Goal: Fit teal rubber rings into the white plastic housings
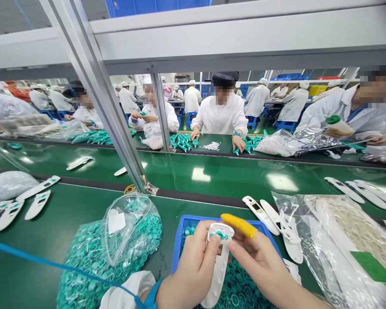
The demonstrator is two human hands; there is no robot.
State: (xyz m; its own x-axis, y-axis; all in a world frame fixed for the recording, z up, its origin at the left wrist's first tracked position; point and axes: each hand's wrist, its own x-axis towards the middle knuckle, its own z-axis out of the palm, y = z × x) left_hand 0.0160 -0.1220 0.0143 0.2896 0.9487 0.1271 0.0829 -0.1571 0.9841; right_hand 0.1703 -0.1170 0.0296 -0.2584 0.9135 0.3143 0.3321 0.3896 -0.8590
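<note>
My left hand (196,253) is closed around a long white plastic housing (217,274), held tilted with its wider end up. A small teal plastic part (223,236) sits inside that upper end, beside my left thumb. My right hand (260,253) grips the same end from the right, thumb tip at its edge and index finger, in a yellow finger cot (239,224), near its top. Both hands are above a blue bin (179,240) of teal ring-shaped parts (241,283). What the right hand's other fingers touch is hidden.
A clear bag of teal parts (90,257) lies left of the bin. White housings (268,214) and another clear bag (344,240) lie right. Beyond runs a green conveyor (186,165); a metal post (106,94) rises ahead. A blue cord (51,264) reaches my left wrist. Co-workers sit opposite.
</note>
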